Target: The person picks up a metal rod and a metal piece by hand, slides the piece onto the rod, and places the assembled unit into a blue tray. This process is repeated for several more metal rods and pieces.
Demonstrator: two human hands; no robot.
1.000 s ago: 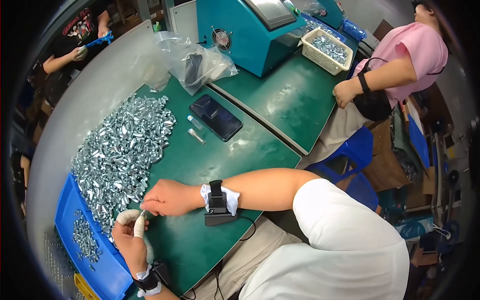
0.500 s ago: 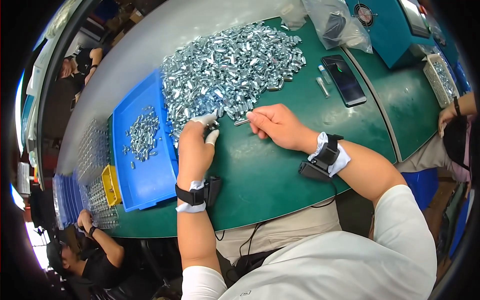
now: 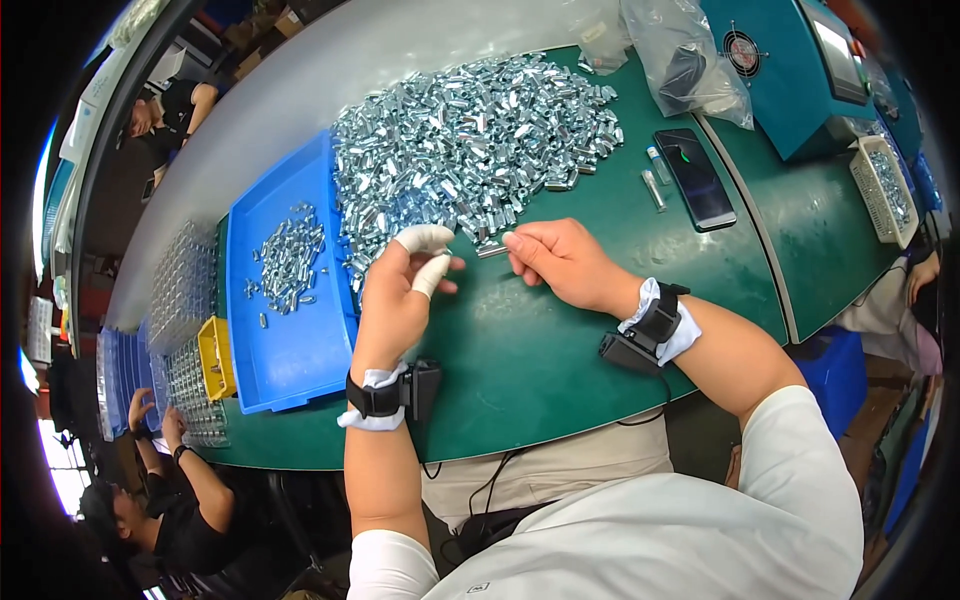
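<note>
We look down on a green worktable (image 3: pixel 560 350) where small silver metal parts are being sorted by hand. The left hand (image 3: pixel 395 300), its thumb and forefinger wrapped in white finger cots, is raised at the near edge of the large heap of metal parts (image 3: pixel 470 140); its fingers are loosely curled and apart, and we cannot tell whether they pinch a part. The right hand (image 3: pixel 565 262) rests on the table just beside it, fingertips drawn together over a single metal part (image 3: pixel 490 250) lying at the heap's edge, touching or nearly touching it. To the person's left, the blue tray (image 3: pixel 290 370) holds only a small scatter of sorted parts (image 3: pixel 285 262), while the heap remains very large; we judge the work to be at an early stage, with most pieces unhandled. Beyond the tray stand a small yellow bin (image 3: pixel 215 355) and clear compartment trays (image 3: pixel 182 290). A dark phone (image 3: pixel 695 178) and a clear plastic bag (image 3: pixel 690 60) lie to the right of the heap.
</note>
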